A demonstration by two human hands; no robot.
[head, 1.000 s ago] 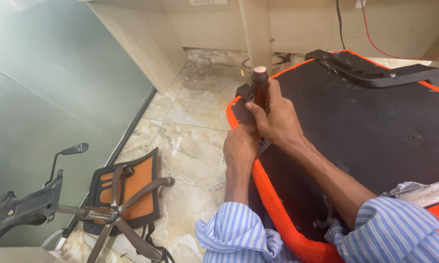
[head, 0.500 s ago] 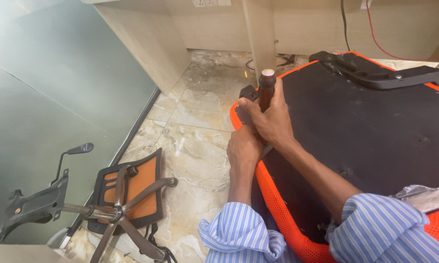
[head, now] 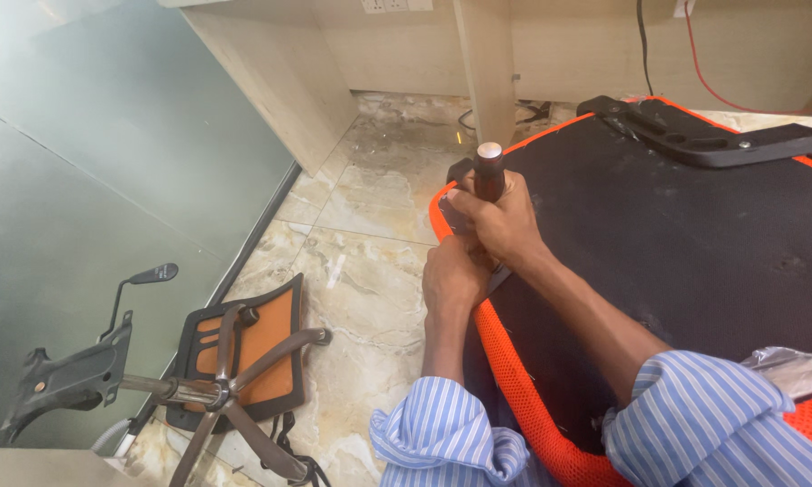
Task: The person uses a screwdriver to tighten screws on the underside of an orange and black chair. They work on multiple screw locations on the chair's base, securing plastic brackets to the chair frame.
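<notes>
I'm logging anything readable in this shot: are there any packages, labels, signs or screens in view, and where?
None in view. The nearest thing to a fitting is a white wall socket plate at the top edge, above the beige wooden desk panel; no markings can be made out on it.

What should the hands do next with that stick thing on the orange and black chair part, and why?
Probably press the dark-handled tool straight down at the corner. The right hand grips it upright at the orange rim of the black-covered chair part, and the left hand braces just below it, so the tip, hidden by the hands, seems already set there.
</notes>
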